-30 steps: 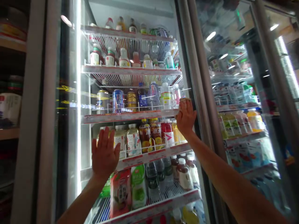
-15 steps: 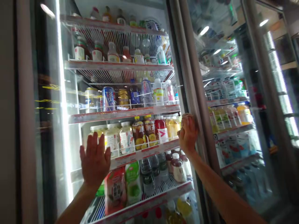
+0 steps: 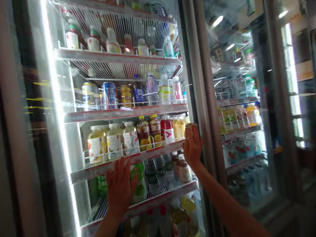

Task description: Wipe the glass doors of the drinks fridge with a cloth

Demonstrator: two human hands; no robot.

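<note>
My left hand (image 3: 120, 188) lies flat and open against the glass door (image 3: 158, 42) of a lit drinks fridge, low down, in front of a green carton (image 3: 139, 179). My right hand (image 3: 193, 147) presses on the same glass by the door's right frame (image 3: 197, 82), level with the shelf of juice bottles (image 3: 150, 133). Its fingers are closed over a small pale cloth (image 3: 191, 126) at the fingertips. Both forearms reach up from the bottom of the view.
Behind the glass, wire shelves carry cans (image 3: 108, 95), small bottles (image 3: 112, 41) and water bottles (image 3: 153, 171). A second glass-door fridge (image 3: 237, 112) with more drinks stands to the right. A dark upright frame (image 3: 14, 131) bounds the left side.
Both hands have slid down the glass. The left went from the juice-bottle shelf to the carton shelf and rightward; the right dropped from the can shelf. My view has shifted right and down.
</note>
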